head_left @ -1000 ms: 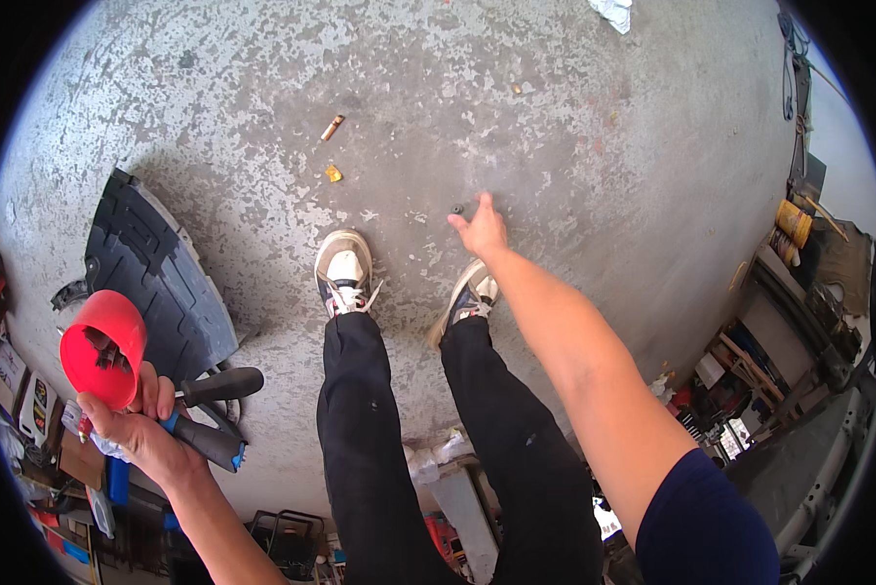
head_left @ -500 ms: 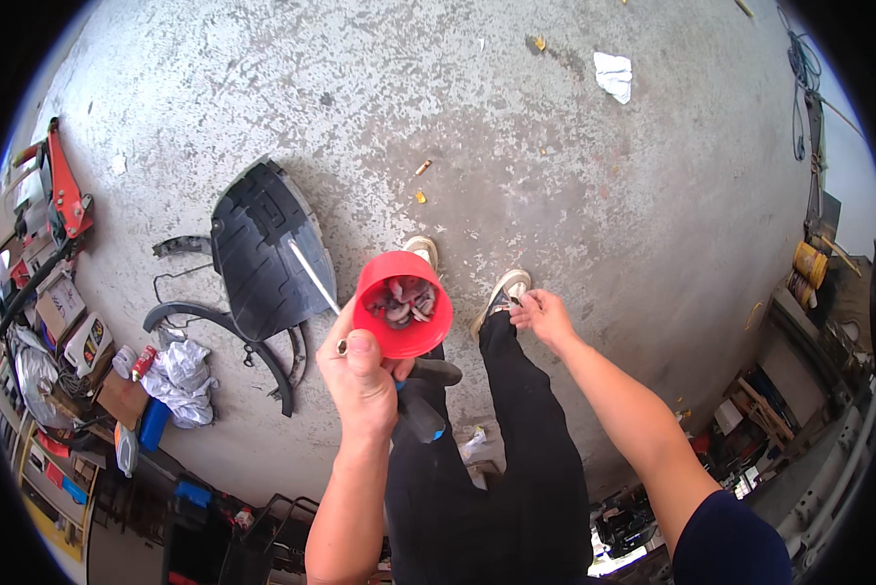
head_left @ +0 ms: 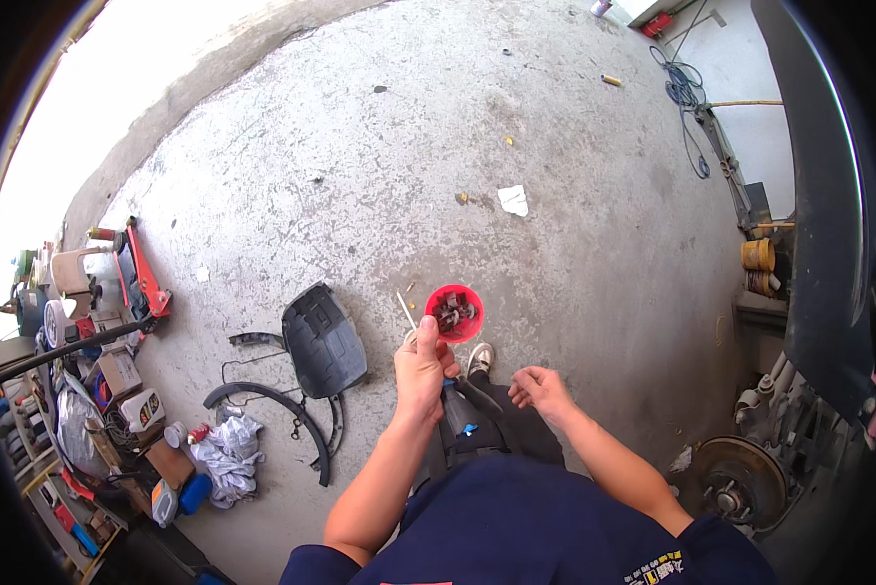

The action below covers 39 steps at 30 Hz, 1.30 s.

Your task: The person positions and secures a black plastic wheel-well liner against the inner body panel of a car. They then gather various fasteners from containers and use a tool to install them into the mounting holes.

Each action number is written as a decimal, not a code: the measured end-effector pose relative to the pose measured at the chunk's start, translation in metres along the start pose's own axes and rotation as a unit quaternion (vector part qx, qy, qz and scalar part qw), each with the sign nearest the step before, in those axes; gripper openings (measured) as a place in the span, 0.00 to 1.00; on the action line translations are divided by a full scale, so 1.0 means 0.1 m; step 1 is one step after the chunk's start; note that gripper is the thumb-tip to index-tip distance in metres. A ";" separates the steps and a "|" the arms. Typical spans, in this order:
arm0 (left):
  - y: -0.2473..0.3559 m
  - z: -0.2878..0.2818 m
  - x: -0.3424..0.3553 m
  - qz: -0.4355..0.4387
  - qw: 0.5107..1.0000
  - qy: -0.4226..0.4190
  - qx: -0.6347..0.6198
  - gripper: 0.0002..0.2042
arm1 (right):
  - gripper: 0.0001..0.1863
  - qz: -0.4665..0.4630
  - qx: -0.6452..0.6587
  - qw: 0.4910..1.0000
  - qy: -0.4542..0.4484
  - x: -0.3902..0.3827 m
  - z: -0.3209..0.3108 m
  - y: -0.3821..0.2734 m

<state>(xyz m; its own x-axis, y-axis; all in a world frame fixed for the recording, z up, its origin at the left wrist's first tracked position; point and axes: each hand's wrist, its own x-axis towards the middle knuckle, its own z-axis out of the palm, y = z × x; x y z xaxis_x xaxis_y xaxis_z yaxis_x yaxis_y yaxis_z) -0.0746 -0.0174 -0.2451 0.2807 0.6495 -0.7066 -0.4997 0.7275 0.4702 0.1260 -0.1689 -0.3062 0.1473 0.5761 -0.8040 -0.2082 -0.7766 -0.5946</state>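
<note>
Person at work over a bare concrete floor (head_left: 594, 283), both hands raised in front of a navy shirt (head_left: 545, 517). The left hand (head_left: 420, 378) is closed around a red cup (head_left: 469, 332), thumb against its near side; the cup is held above the floor, its mouth turned up toward the head, with a cluster of small dark parts (head_left: 454, 310) inside, too small for me to identify singly. Gathered in the same grip: a screwdriver, its pale shaft (head_left: 406, 310) projecting up and left past the thumb, and a 2nd tool, its blue-tipped handle (head_left: 469, 429) hanging below the fingers. The right hand (head_left: 542, 393) hangs to the right of the cup, well apart from it, fingers loosely curled in a narrow shape; I cannot tell whether anything lies inside them. Beneath, a pale-toed shoe (head_left: 481, 359). On the floor to the left: a black plastic fender liner (head_left: 323, 341), with curved black wheel-arch trim (head_left: 272, 405) just beside it, and, farther left, crumpled silvery sheeting (head_left: 231, 460) and a red floor jack (head_left: 145, 278). Beyond the cup, a white rag (head_left: 513, 201) lies flat. At lower right, a brake disc (head_left: 745, 483); at upper right, a coiled dark hose (head_left: 684, 88).
</note>
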 end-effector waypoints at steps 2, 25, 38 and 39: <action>0.06 0.05 -0.12 -0.032 0.999 -0.012 0.025 0.19 | 0.13 -0.018 -0.015 1.000 0.007 -0.27 -0.05 0.00; -0.30 1.16 -1.55 -0.064 0.915 -0.170 0.361 0.19 | 0.09 -0.604 -0.331 0.417 0.593 -4.85 -2.59 -2.14; -0.42 0.90 -1.55 -0.027 0.948 -0.150 0.280 0.16 | 0.08 -0.578 -0.440 0.196 0.659 -4.74 -3.28 -3.07; -0.41 0.90 -1.55 -0.028 0.948 -0.148 0.280 0.16 | 0.09 -0.568 -0.449 0.196 0.662 -4.73 -3.31 -3.06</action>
<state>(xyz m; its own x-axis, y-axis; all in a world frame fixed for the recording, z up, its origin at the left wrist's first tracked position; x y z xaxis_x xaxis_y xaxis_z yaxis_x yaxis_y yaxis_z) -0.0235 -0.1284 -0.1069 0.5526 0.5806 -0.5979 0.0123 0.7117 0.7024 0.4399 -0.2879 0.2543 -0.1484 0.3975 0.9055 0.8517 -0.4140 0.3213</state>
